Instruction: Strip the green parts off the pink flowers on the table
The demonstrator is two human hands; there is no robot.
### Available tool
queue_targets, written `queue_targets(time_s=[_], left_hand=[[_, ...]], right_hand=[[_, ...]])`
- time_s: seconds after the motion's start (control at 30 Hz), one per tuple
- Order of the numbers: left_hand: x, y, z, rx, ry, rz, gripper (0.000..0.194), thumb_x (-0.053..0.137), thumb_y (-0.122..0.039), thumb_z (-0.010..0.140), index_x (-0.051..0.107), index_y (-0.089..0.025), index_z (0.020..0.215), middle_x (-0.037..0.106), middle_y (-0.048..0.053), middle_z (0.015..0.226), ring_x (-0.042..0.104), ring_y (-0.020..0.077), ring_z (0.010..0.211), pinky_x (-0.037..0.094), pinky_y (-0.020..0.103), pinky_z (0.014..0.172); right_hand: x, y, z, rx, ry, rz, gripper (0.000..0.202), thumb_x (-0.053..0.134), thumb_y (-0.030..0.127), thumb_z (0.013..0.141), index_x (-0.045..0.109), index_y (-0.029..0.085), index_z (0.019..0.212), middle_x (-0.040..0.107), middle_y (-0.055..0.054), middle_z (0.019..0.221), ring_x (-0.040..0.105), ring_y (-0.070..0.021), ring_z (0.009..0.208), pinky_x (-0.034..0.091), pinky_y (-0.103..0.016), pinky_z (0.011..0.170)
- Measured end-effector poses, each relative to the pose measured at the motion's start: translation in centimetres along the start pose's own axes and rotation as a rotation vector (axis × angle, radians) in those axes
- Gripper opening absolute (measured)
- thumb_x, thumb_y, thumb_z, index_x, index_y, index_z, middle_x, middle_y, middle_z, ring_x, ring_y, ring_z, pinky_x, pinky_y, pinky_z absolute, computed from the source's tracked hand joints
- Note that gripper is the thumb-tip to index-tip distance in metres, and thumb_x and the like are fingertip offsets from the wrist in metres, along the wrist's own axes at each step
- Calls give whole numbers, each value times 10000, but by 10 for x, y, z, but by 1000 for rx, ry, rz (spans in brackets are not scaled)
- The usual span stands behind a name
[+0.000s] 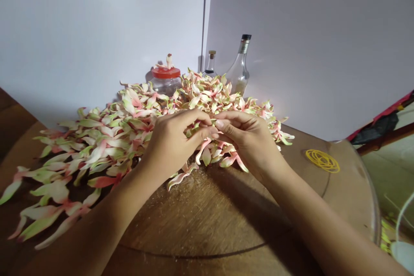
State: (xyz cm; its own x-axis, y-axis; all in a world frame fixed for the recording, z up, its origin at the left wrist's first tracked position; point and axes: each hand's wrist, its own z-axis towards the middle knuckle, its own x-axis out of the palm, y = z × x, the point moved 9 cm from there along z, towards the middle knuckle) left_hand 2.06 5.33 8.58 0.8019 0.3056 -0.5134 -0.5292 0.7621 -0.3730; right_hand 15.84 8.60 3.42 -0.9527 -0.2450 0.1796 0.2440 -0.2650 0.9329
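Above the front of a large heap of pink, white and pale-green flowers (103,151), my two hands meet fingertip to fingertip. My left hand (177,138) pinches thumb against forefinger, and my right hand (244,138) pinches from the other side. A small pale-green and white part of a flower (213,123) shows between the fingertips; the fingers cover the rest of it. Just below the hands, a loose flower (183,175) lies at the heap's front edge on the brown wooden table (181,220).
Behind the heap stand a red-lidded clear jar (166,73) with a flower on top, a small corked bottle (211,64) and a taller clear bottle (239,67). Yellow rubber bands (322,161) lie at right. Pale walls (291,51) close off the back.
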Motion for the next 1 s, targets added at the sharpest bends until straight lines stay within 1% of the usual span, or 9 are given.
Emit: queue_targets(time_s=[0.07, 0.17, 0.33, 0.5, 0.73, 0.87, 1.0], left_hand=[[0, 5, 0, -53, 0, -41, 36, 732, -246, 868, 714, -215, 865, 754, -10, 838, 686, 141, 726, 525, 262, 675], [2, 14, -1, -133, 14, -107, 71, 734, -283, 866, 739, -213, 858, 763, 1, 840, 699, 148, 723, 538, 254, 645], [4, 21, -3, -215, 20, -163, 82, 745, -294, 854, 747, -213, 860, 768, 18, 865, 715, 160, 763, 563, 250, 676], [3, 20, -2, -221, 22, -143, 85, 752, -292, 846, 753, -207, 854, 767, 14, 835, 707, 152, 725, 559, 250, 660], [2, 20, -2, -209, 12, -109, 92, 734, -275, 863, 773, -213, 919, 783, 18, 891, 718, 158, 767, 560, 254, 684], [2, 18, -1, -181, 17, -116, 84, 729, -255, 864, 769, -203, 916, 782, 16, 878, 710, 148, 742, 554, 251, 679], [3, 20, 0, -215, 27, -129, 104, 770, -274, 828, 773, -205, 907, 782, 11, 862, 710, 148, 720, 559, 254, 671]], right_hand=[[1, 1, 0, -12, 10, -16, 122, 807, 314, 817, 777, 237, 907, 755, -14, 813, 691, -137, 718, 590, -284, 676], [2, 1, -1, -8, 31, -6, 135, 803, 303, 823, 779, 238, 938, 754, -18, 845, 689, -145, 751, 587, -301, 707], [4, -2, -1, 12, 38, 46, 113, 801, 263, 828, 779, 239, 936, 748, -6, 824, 680, -121, 710, 579, -276, 686], [4, -2, -1, 25, 12, 72, 125, 814, 264, 816, 777, 236, 933, 752, -7, 825, 682, -111, 713, 580, -257, 682], [2, -2, -1, 23, 9, 61, 185, 837, 294, 791, 768, 243, 955, 746, -7, 876, 669, -109, 737, 569, -242, 657], [1, -3, -1, 39, 4, 64, 199, 840, 297, 787, 765, 246, 963, 748, -9, 889, 674, -115, 749, 568, -249, 666], [1, -4, -1, 34, -15, 88, 179, 839, 284, 786, 766, 243, 943, 750, -9, 861, 683, -126, 746, 580, -274, 691]])
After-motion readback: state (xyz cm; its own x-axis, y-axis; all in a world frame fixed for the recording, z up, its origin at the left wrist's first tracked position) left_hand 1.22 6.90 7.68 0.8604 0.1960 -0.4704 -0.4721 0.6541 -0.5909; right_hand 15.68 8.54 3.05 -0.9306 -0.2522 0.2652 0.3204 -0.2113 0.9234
